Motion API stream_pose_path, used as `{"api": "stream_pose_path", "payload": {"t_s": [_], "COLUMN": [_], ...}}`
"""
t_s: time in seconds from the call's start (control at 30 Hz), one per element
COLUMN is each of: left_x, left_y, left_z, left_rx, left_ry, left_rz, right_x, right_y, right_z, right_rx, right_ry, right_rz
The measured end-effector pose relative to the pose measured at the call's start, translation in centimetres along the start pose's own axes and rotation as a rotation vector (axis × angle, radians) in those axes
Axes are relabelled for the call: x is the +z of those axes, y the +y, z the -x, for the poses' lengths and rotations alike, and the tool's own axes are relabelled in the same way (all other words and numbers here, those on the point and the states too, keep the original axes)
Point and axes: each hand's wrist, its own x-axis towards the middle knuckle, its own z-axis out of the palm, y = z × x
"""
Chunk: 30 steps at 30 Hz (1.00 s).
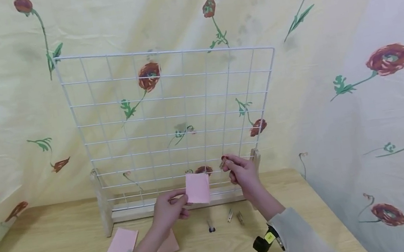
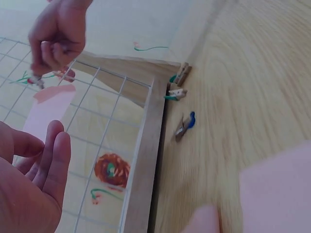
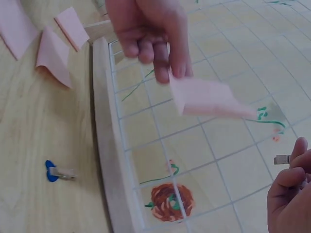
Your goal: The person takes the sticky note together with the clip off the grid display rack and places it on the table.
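Note:
My left hand [image 1: 170, 207] pinches a square piece of pink paper [image 1: 197, 188] by its left edge, between thumb and fingers. The paper is held up before the lower part of a white wire grid [image 1: 118, 55]. To its right, my right hand [image 1: 243, 174] holds a small wooden clothespin [image 3: 282, 159] with a red decoration between thumb and forefinger. In the left wrist view, that clothespin is close by the far edge of the paper, apart from it.
The grid stands in a wooden base [image 1: 104, 201] on the table [image 1: 65, 233]. Below it lie a blue-ended clothespin [image 2: 182, 128] and two with green parts, one pale [image 2: 176, 92]. Several pink papers [image 1: 122, 242] lie around my left forearm. A floral cloth [image 1: 342, 122] hangs behind.

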Motion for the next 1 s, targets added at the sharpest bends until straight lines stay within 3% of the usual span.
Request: {"api": "stream_pose_path", "payload": {"t_s": [0.37, 0.7, 1.0], "left_x": [-4.2, -8.3, -11.2], "left_y": [0.0, -0.3, -0.9], "left_z": [2.6, 4.9, 6.4], "left_rx": [-0.010, -0.030, -0.066], "left_ry": [-0.074, -0.108, -0.082], "left_rz": [-0.053, -0.079, -0.102], "right_x": [-0.9, -1.2, -1.5], "right_y": [1.3, 2.6, 3.5], "right_z": [1.2, 2.2, 2.6], "right_rx": [0.046, 0.091, 0.128], "right_ry": [-0.037, -0.015, -0.004], "right_rz": [0.055, 0.096, 0.089]}}
